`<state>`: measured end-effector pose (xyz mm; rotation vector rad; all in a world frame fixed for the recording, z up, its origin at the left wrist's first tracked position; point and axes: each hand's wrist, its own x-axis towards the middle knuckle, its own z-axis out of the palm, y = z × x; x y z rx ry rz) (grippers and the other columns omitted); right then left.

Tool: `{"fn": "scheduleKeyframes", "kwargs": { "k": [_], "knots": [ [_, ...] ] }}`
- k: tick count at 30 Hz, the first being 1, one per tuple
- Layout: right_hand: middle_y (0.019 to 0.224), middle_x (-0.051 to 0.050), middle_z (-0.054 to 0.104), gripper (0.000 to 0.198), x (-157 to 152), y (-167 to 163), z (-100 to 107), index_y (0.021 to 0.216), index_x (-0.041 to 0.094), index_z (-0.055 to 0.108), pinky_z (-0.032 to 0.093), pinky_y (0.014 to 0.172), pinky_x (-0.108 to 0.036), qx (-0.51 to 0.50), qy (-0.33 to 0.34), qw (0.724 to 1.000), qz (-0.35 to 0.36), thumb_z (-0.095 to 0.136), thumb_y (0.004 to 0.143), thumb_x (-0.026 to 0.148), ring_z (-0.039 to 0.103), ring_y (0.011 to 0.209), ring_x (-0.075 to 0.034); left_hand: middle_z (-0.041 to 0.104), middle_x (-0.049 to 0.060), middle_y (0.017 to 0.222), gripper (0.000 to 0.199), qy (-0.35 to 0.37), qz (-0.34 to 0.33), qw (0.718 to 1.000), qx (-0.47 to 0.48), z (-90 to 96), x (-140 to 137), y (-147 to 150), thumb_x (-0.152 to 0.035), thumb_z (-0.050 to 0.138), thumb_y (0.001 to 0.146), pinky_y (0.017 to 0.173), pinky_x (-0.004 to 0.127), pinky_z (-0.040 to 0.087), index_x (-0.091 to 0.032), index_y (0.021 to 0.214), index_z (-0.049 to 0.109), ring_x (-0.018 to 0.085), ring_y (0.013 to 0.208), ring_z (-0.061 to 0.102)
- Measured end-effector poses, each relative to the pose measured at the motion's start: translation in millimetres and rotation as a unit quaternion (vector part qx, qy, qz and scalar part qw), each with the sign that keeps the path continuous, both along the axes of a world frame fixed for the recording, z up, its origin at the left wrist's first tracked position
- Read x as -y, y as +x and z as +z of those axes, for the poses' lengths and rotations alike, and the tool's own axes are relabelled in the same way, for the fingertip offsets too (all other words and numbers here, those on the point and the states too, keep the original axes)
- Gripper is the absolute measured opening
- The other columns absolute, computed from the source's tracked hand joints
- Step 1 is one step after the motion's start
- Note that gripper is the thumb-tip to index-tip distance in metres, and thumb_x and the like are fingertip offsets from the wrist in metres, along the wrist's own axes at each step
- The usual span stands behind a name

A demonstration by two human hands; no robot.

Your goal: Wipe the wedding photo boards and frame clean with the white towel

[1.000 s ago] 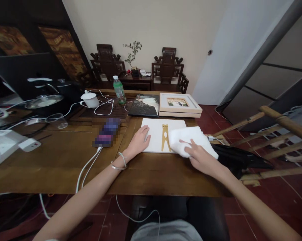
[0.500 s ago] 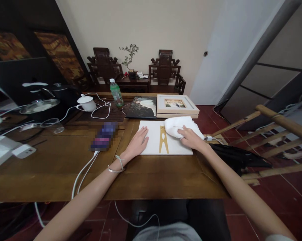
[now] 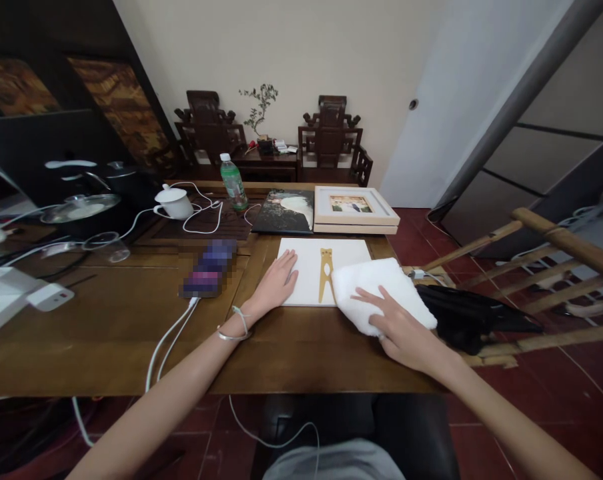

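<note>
A white flat board [image 3: 301,277] lies on the table, bearing a gold long-legged cat shape [image 3: 325,270]. My left hand [image 3: 276,280] rests flat on the board's left edge, its fingers stretched out and holding nothing. Over the board's lower right corner and the tabletop beside it lies a folded white towel [image 3: 351,287]. My right hand [image 3: 399,327] presses on this towel, with two fingers spread across the top and the others bent into the cloth. The towel hides the board's lower right part and touches or overlaps the edge of the gold shape.
Behind the board are stacked light wooden picture frames [image 3: 356,225] and a dark picture [image 3: 284,212]. A green-labelled bottle [image 3: 234,183], a lidded white cup [image 3: 174,202] and a plugged-in phone [image 3: 209,269] stand or lie leftward. Bamboo rails [image 3: 566,247] and a black bag [image 3: 471,313] are at right.
My right hand has drawn the towel toward me and slightly right, from the board's upper right to its lower right corner and past its edge. My left hand stays in place.
</note>
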<state>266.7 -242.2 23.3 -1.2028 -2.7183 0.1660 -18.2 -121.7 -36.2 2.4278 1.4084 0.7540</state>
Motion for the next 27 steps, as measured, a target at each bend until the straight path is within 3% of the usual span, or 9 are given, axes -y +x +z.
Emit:
{"fn": "scheduleKeyframes", "kwargs": {
  "k": [4, 12, 15, 19, 27],
  "knots": [
    [0.140, -0.014, 0.047, 0.030, -12, 3, 0, 0.074, 0.020, 0.054, 0.016, 0.115, -0.053, -0.020, -0.005, 1.000, 0.002, 0.042, 0.059, -0.002, 0.027, 0.139, -0.024, 0.039, 0.019, 0.146, 0.050, 0.002, -0.003, 1.000, -0.005, -0.2, 0, 0, -0.027, 0.033, 0.093, 0.115, 0.046, 0.026, -0.004, 0.136, 0.043, 0.025, 0.140, 0.028],
    [0.134, -0.018, 0.053, 0.024, -102, -8, 2, 0.090, 0.017, 0.058, 0.025, 0.108, -0.057, -0.004, 0.020, 0.999, -0.048, 0.045, 0.073, 0.006, 0.038, 0.133, -0.032, 0.038, 0.018, 0.147, 0.049, 0.003, -0.008, 1.000, -0.002, 0.1, 0, -1, -0.027, 0.034, 0.093, 0.114, 0.047, 0.026, -0.007, 0.136, 0.042, 0.025, 0.140, 0.029],
    [0.134, -0.019, 0.053, 0.024, -117, -9, 0, 0.095, 0.015, 0.059, 0.025, 0.108, -0.059, 0.010, 0.032, 0.998, -0.051, 0.044, 0.077, 0.009, 0.036, 0.134, -0.032, 0.038, 0.017, 0.147, 0.048, 0.004, -0.010, 1.000, 0.004, 0.0, -1, -2, -0.027, 0.034, 0.092, 0.114, 0.048, 0.027, -0.009, 0.136, 0.042, 0.025, 0.140, 0.029],
    [0.143, -0.020, 0.042, 0.027, -96, -8, -4, 0.092, 0.015, 0.059, 0.019, 0.109, -0.063, 0.024, 0.038, 0.999, -0.028, 0.044, 0.072, 0.004, 0.025, 0.140, -0.030, 0.037, 0.017, 0.148, 0.048, 0.001, -0.009, 1.000, 0.004, -0.5, -1, -2, -0.027, 0.035, 0.092, 0.113, 0.049, 0.027, -0.009, 0.137, 0.042, 0.026, 0.140, 0.028],
    [0.150, -0.015, 0.033, 0.027, -4, -2, -4, 0.081, 0.018, 0.063, 0.012, 0.111, -0.064, 0.025, 0.007, 1.000, 0.011, 0.048, 0.066, 0.002, 0.018, 0.141, -0.030, 0.038, 0.018, 0.147, 0.048, 0.010, -0.006, 1.000, 0.002, -2.1, -1, 0, -0.027, 0.034, 0.093, 0.113, 0.049, 0.027, -0.008, 0.136, 0.043, 0.026, 0.140, 0.028]
  ]
}}
